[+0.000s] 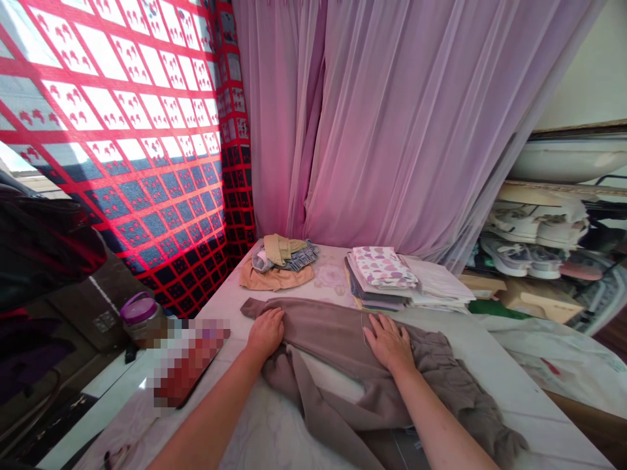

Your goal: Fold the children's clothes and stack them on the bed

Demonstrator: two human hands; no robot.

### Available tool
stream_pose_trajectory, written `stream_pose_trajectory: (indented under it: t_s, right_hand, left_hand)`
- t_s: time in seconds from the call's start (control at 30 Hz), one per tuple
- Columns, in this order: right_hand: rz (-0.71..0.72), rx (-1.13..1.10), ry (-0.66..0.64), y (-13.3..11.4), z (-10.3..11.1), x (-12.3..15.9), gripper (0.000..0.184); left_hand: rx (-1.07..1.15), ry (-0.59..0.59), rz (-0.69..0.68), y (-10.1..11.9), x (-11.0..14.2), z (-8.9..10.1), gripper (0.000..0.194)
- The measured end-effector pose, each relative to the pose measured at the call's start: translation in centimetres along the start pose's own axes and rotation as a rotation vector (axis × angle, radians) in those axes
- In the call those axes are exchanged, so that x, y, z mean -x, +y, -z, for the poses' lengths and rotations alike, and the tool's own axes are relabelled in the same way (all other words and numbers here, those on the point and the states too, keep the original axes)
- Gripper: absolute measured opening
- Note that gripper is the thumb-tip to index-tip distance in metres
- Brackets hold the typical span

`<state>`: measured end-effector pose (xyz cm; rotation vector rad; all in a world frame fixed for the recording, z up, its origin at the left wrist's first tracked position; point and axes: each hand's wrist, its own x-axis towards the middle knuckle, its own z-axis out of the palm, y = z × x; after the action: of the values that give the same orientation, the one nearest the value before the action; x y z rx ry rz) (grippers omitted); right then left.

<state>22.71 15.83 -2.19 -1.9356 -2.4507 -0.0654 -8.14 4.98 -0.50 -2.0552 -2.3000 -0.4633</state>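
A taupe-brown garment (pixel 333 339) lies spread across the white-covered table (pixel 494 372), with sleeves or legs trailing toward me. My left hand (pixel 266 329) rests palm down on its left end, fingers together and flat. On the garment's middle lies my right hand (pixel 389 341), also flat with fingers stretched out. Neither hand grips anything.
A small pile of tan and grey clothes (pixel 277 261) sits at the far left of the table. A stack of folded cloths (pixel 386 277), the top one with a heart pattern, lies at the back. Pink curtains (pixel 392 117) hang behind. Shelves with shoes (pixel 533 241) stand right; a purple-lidded jar (pixel 140 313) left.
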Motion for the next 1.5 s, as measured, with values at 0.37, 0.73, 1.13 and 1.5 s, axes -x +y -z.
stream_pose_trajectory:
  t_s: [0.37, 0.73, 1.13, 1.5]
  right_hand:
    - [0.008, 0.006, 0.031, 0.0, 0.1, 0.2, 0.052]
    - [0.011, -0.015, 0.039, 0.1, 0.0, 0.2, 0.052]
    - [-0.003, 0.004, 0.019, 0.0, 0.1, 0.1, 0.052]
    - [0.009, -0.011, 0.036, 0.0, 0.1, 0.1, 0.053]
  left_hand:
    - [-0.062, -0.162, 0.208, -5.5, -6.6, 3.8, 0.030]
    - [-0.054, -0.261, 0.023, -4.4, -7.6, 4.5, 0.015]
    - [-0.241, -0.162, 0.089, -3.8, -6.6, 2.7, 0.022]
    - [-0.090, -0.191, -0.130, 0.4, -4.0, 1.6, 0.042]
